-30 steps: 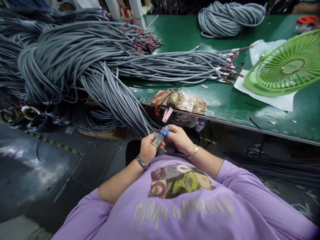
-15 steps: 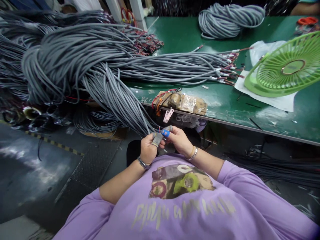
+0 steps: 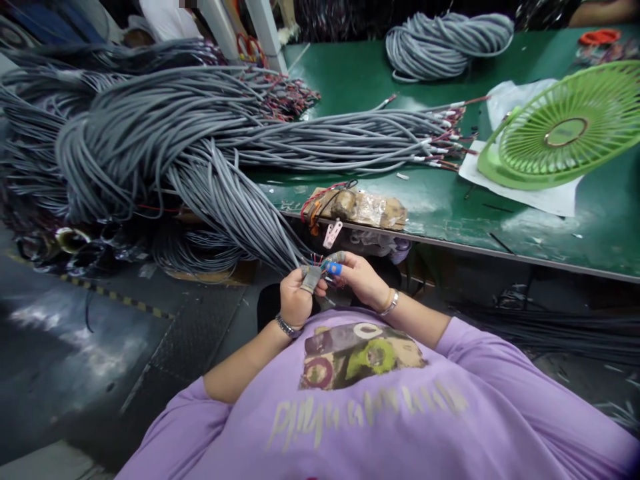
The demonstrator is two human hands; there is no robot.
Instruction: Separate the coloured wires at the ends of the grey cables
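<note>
A thick bundle of grey cables (image 3: 240,200) droops off the green table's edge down to my hands. My left hand (image 3: 296,297), with a grey finger cot, is closed round the cable ends just in front of my chest. My right hand (image 3: 361,279), with a blue cot on one fingertip, pinches the thin red and blue wires (image 3: 316,260) sticking out of those ends. Both hands touch each other. A watch is on my left wrist, bracelets on my right.
On the green table (image 3: 450,207) lie a long cable bunch with stripped ends (image 3: 360,137), a coiled grey cable (image 3: 445,43), a green fan grille (image 3: 560,130) on white paper, and a taped wooden block (image 3: 360,207) at the edge. More cable heaps fill the left.
My hands stay together at the cable ends; the thin coloured wires now fan out a little more above my fingers. The view has shifted slightly.
</note>
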